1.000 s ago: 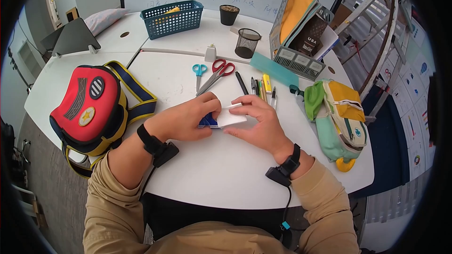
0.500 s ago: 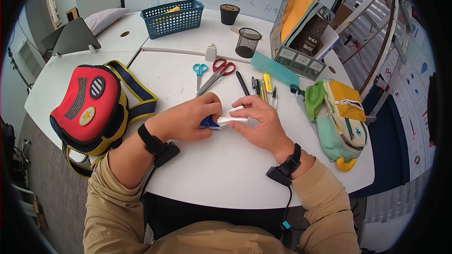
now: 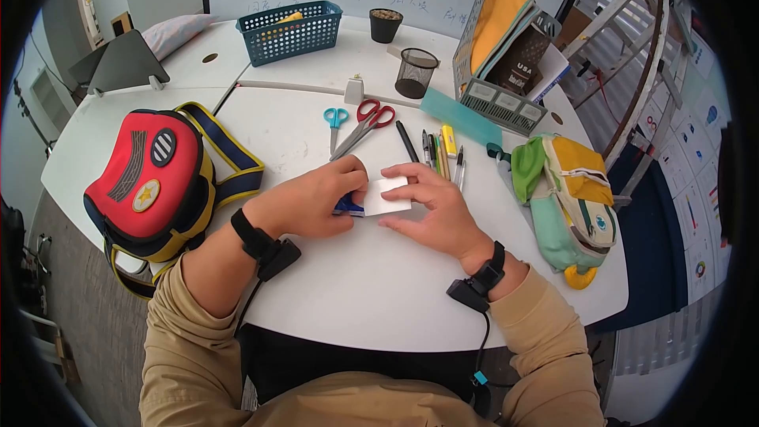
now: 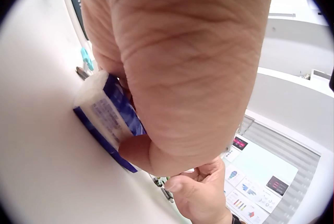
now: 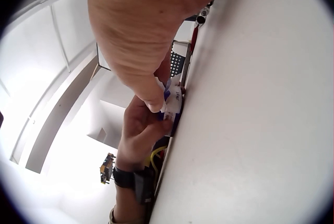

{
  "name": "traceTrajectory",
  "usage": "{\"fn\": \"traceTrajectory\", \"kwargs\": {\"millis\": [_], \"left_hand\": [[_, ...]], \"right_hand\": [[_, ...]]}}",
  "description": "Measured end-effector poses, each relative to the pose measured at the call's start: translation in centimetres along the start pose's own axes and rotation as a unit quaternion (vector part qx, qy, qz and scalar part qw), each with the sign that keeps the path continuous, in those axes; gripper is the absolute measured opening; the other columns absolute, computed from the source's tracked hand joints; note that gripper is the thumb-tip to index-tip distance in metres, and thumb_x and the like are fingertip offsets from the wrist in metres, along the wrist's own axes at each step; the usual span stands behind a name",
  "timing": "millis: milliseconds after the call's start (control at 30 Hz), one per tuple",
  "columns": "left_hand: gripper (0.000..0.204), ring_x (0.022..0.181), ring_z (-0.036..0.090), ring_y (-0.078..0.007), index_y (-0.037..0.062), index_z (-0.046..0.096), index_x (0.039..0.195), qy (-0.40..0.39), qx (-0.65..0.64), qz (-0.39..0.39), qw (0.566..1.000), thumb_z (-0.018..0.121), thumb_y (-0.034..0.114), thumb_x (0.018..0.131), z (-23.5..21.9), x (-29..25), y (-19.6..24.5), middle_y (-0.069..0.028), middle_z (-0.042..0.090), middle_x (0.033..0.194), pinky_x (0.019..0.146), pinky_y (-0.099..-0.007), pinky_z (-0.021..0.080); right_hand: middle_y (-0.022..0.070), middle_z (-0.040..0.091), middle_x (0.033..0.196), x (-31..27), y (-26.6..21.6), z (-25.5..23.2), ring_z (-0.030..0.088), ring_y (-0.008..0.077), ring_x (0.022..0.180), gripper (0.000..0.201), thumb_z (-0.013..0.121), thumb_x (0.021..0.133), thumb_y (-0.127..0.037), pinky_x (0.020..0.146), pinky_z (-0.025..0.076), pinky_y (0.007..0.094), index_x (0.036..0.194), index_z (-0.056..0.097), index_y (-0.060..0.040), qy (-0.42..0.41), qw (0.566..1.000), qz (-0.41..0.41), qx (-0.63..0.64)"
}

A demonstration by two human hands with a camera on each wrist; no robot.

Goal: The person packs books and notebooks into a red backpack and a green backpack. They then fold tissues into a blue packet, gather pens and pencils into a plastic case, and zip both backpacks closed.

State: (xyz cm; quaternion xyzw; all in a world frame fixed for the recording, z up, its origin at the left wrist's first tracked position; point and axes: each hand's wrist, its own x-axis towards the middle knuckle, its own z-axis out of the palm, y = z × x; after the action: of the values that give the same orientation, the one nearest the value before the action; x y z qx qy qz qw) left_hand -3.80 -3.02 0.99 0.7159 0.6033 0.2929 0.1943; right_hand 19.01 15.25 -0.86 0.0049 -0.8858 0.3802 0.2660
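Note:
A small blue-and-white pack of tissues (image 4: 107,112) is held just above the tabletop, its printed wrapper showing in the left wrist view. My left hand (image 3: 324,198) grips the blue end from the left, thumb (image 4: 138,151) along the near side. On the right, a flat square of white tissue (image 3: 386,199) sticks out of the pack. The bent fingers of my right hand (image 3: 435,205) lie over its far and right edges, while the thumb (image 3: 403,227) sits just below its near edge.
Two scissors (image 3: 335,119) (image 3: 368,126), pens (image 3: 443,154) and a yellow highlighter (image 3: 449,141) lie beyond my hands. A red backpack (image 3: 146,178) stands left, a green-and-yellow bag (image 3: 565,198) right. Farther back are a teal basket (image 3: 288,35), a mesh cup (image 3: 415,75) and a file holder (image 3: 502,103).
The white tissue looked like a thin, edge-on fold half a second ago and now lies flat and square. My right fingers and thumb have spread slightly; my left hand stays put.

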Motion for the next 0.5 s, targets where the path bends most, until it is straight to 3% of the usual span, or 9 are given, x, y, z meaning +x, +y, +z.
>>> {"fn": "traceTrajectory", "kwargs": {"millis": [133, 200, 333, 500], "left_hand": [[0.029, 0.110, 0.068, -0.0344, 0.0015, 0.064, 0.112, -0.002, 0.006, 0.004, 1.000, 0.076, 0.004, 0.086, 0.1, 0.0, -0.4, -0.0154, 0.061, 0.133, 0.096, -0.0412, 0.059], [0.034, 0.111, 0.068, -0.0353, 0.0000, 0.066, 0.118, -0.006, 0.001, -0.002, 1.000, 0.075, 0.003, 0.086, 0.1, 0.0, -0.3, -0.0158, 0.061, 0.133, 0.098, -0.0416, 0.060], [0.044, 0.114, 0.069, -0.0361, -0.0025, 0.068, 0.130, 0.000, -0.013, 0.003, 1.000, 0.075, 0.004, 0.086, 0.5, 0.0, -0.9, -0.0164, 0.061, 0.135, 0.103, -0.0420, 0.060], [0.042, 0.114, 0.070, -0.0350, -0.0034, 0.068, 0.126, 0.008, 0.009, 0.015, 1.000, 0.077, 0.006, 0.086, 0.6, 0.1, -1.0, -0.0172, 0.061, 0.138, 0.103, -0.0416, 0.060]], "right_hand": [[0.0098, 0.073, 0.150, 0.1, 0.6, 0.0, 0.073, 0.0222, 0.122, 0.035, 0.100, 0.084, -0.004, 0.100, 0.061, 0.0336, 0.116, 0.087, -0.0049, 0.041, 0.999, -0.029, -0.004], [0.0094, 0.073, 0.151, 0.1, -0.5, 0.0, 0.073, 0.0196, 0.120, 0.033, 0.098, 0.086, -0.002, 0.095, 0.061, 0.0313, 0.116, 0.087, -0.0049, 0.066, 0.997, 0.006, 0.044], [0.0095, 0.073, 0.151, 0.2, -1.2, 0.1, 0.074, 0.0162, 0.115, 0.029, 0.095, 0.089, 0.002, 0.086, 0.062, 0.0285, 0.116, 0.087, -0.0045, 0.054, 0.997, 0.010, 0.046], [0.0108, 0.075, 0.147, -0.1, -0.3, 0.4, 0.074, 0.0150, 0.106, 0.027, 0.097, 0.089, -0.001, 0.083, 0.062, 0.0285, 0.115, 0.087, -0.0038, 0.045, 0.998, -0.006, 0.034]]}}
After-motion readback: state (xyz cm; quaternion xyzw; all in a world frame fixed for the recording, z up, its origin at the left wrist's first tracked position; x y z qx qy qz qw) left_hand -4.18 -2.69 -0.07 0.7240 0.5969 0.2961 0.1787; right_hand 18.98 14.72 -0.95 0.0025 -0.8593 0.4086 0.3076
